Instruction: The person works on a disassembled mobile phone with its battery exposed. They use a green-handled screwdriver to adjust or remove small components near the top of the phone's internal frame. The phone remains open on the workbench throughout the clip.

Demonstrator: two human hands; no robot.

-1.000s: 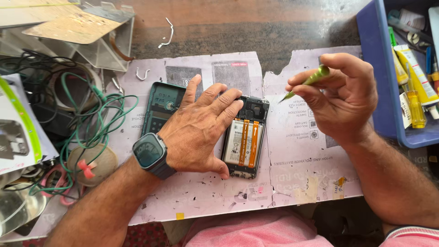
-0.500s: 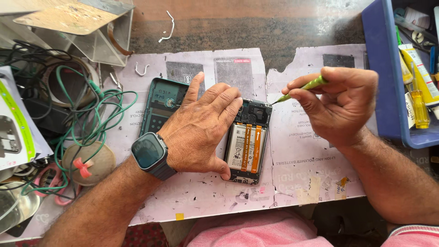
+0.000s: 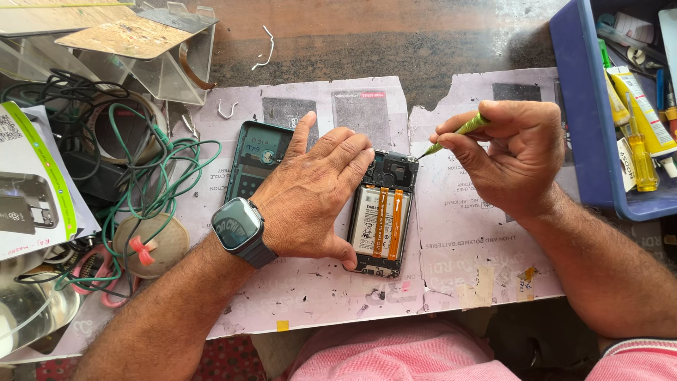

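Observation:
An opened phone (image 3: 381, 215) lies face down on a pale cardboard mat (image 3: 458, 275), its battery and two orange strips showing. My left hand (image 3: 310, 194), with a smartwatch on the wrist, lies flat over the phone's left side and holds it down. My right hand (image 3: 504, 155) grips a thin green-handled screwdriver (image 3: 458, 132); its tip touches the phone's top right corner. The phone's dark green back cover (image 3: 252, 159) rests on the mat to the left, partly under my left hand.
A blue bin (image 3: 582, 120) with glue tubes and small tools stands at the right. Tangled green and black cables (image 3: 141, 169), a clear plastic box (image 3: 166, 67) and a printed white carton (image 3: 32, 183) crowd the left. A metal bowl (image 3: 28, 310) sits bottom left.
My right hand has come down and to the left, bringing the screwdriver tip from above the mat onto the phone's top right corner. My left hand stays pressed on the phone.

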